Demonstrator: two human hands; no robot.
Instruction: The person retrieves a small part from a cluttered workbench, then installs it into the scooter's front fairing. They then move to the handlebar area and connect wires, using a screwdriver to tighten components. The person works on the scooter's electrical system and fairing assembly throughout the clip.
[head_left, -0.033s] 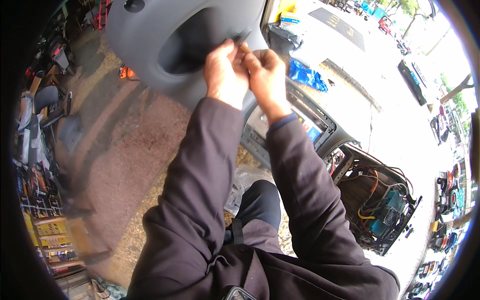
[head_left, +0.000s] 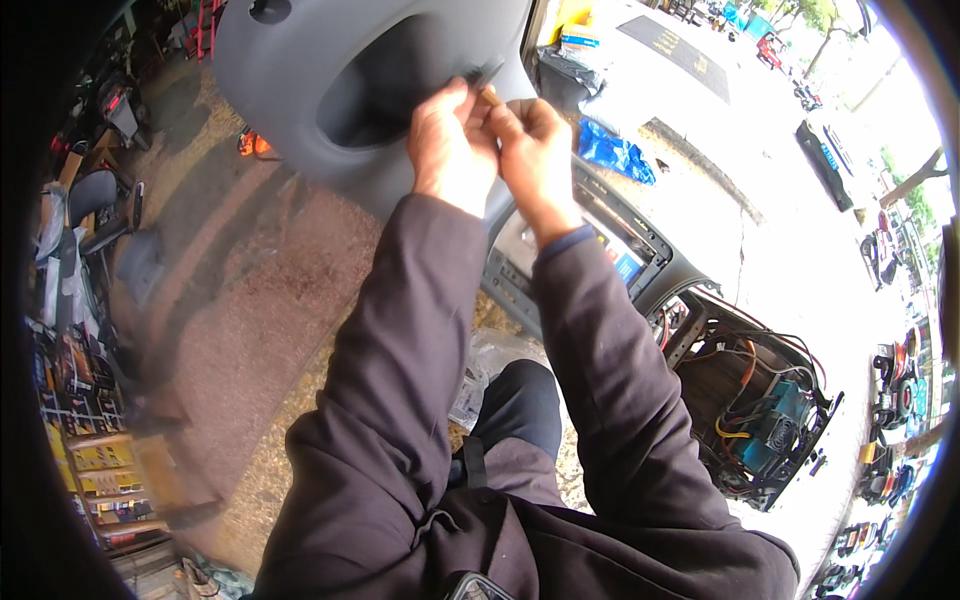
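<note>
A large grey moulded plastic shell (head_left: 290, 80) with a dark oval recess (head_left: 375, 85) fills the upper left. Both of my hands are raised to its right edge, close together and touching. My left hand (head_left: 450, 150) is closed, its fingertips curled by a small dark part at the recess's rim; what it grips is hidden. My right hand (head_left: 535, 150) pinches beside it. A short, thin orange-brown piece (head_left: 490, 96) sticks out between the fingertips, apparently in the right hand's pinch. Its kind is too small to make out.
Below my hands is a grey rectangular frame (head_left: 640, 235). An opened housing with wires and a teal unit (head_left: 775, 425) stands at right. A blue plastic bag (head_left: 615, 152) lies on pale ground. Shelves with yellow packages (head_left: 105, 470) line the left.
</note>
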